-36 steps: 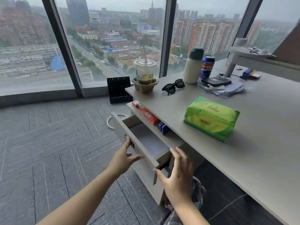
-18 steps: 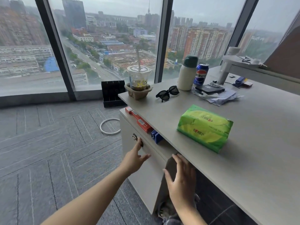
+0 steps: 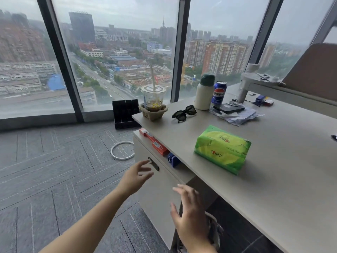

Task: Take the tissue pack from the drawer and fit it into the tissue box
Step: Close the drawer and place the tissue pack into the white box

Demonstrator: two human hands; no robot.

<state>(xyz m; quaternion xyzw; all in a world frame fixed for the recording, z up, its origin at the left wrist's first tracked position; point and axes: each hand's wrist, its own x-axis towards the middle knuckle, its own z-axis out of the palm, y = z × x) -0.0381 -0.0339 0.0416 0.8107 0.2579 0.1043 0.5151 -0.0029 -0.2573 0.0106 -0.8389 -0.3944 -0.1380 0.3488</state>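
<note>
Already the green tissue pack (image 3: 222, 149) lies on the bench (image 3: 284, 161) near its front edge, and the drawer (image 3: 158, 181) front sits flush. Both hands are spread and empty: the left hand (image 3: 135, 177) has its fingertips at the drawer handle (image 3: 153, 163), the right hand (image 3: 189, 218) hovers beside the cabinet corner, so neither grip holds anything. No tissue box is visible; hunting for it risks knocking the cup (image 3: 154, 99) or sunglasses (image 3: 184, 113) nearby.
</note>
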